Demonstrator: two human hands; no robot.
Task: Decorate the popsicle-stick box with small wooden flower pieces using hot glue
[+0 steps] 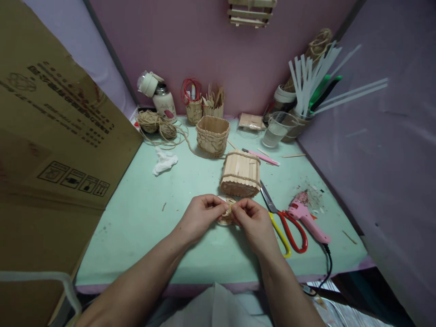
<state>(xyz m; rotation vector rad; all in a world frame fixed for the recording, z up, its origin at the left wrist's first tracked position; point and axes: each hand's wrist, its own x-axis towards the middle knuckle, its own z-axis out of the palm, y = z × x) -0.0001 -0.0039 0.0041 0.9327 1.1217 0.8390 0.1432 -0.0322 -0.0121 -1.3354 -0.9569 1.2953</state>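
Observation:
My left hand (203, 215) and my right hand (252, 220) meet near the front middle of the table. Both are closed in a pinch, thumbs and forefingers almost touching. Under the fingertips is a small round tan-and-white piece (225, 222), its middle partly covered by the fingers. Whatever tiny bit sits between the fingertips is too hidden to name. Just beyond the hands, a wooden-stick box (241, 167) with two twine bands lies on its side. To the right of my right hand lie scissors (288, 227) with one red and one yellow handle.
A pink glue gun (308, 218) lies at the right, its black cord over the edge. Behind stand an open stick basket (213, 136), twine balls (150, 121) and a plastic cup (275, 131). A pink cutter (264, 157) and crumpled tissue (164, 161) lie around. Cardboard (68, 113) walls the left.

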